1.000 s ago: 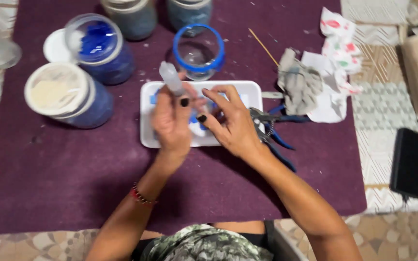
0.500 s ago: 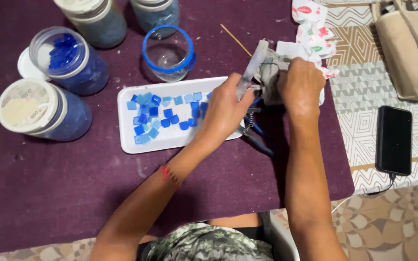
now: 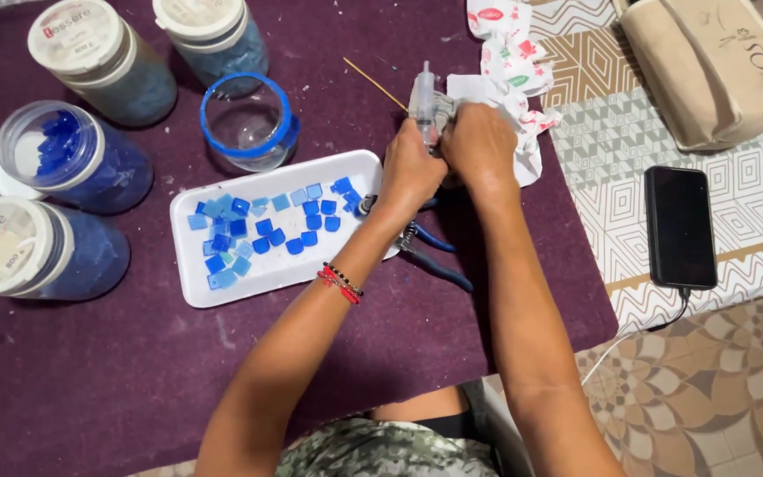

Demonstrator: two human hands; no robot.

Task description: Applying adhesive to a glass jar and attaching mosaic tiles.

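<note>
My left hand (image 3: pixel 410 170) grips a small clear glue tube (image 3: pixel 422 93), held upright with its nozzle pointing away from me. My right hand (image 3: pixel 480 141) presses a grey rag (image 3: pixel 443 106) against the tube's side. Both hands hover over the purple cloth (image 3: pixel 311 353), just right of a white foam tray (image 3: pixel 222 283) that holds several blue mosaic tiles (image 3: pixel 262 228). Blue-handled nippers (image 3: pixel 434 252) lie under my left wrist, partly hidden by it.
Several jars of blue tiles (image 3: pixel 72 155) and an empty glass with a blue rim (image 3: pixel 249 119) stand at the left. A thin wooden stick (image 3: pixel 373 81), crumpled paper (image 3: pixel 509 49), a beige bag (image 3: pixel 708 66) and a black phone (image 3: pixel 680 225) on its cable lie at the right.
Both hands left the tray and moved right with the tube. The right hand picked up the rag and now holds it against the tube.
</note>
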